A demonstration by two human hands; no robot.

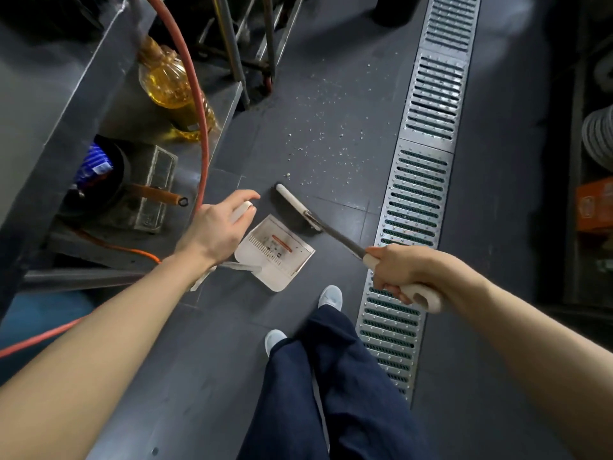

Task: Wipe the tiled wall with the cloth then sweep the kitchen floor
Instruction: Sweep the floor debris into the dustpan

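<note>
My right hand (403, 272) grips the pale handle of a broom (335, 235). Its dark shaft slants down to the white-backed brush head (295, 207), which rests on the dark floor just above the dustpan. The white dustpan (277, 252) lies flat on the floor, mouth toward the brush. My left hand (215, 232) holds the top of the dustpan's upright white handle (243, 207), fingers curled round it. White crumbs (318, 134) are scattered on the floor beyond the brush. No cloth or tiled wall is in view.
A metal drain grate (421, 180) runs along the floor on the right. On the left a low shelf holds an oil bottle (169, 84), a black pot and a metal box; a red hose (199, 104) loops past. My shoes (330, 297) and legs stand below the dustpan.
</note>
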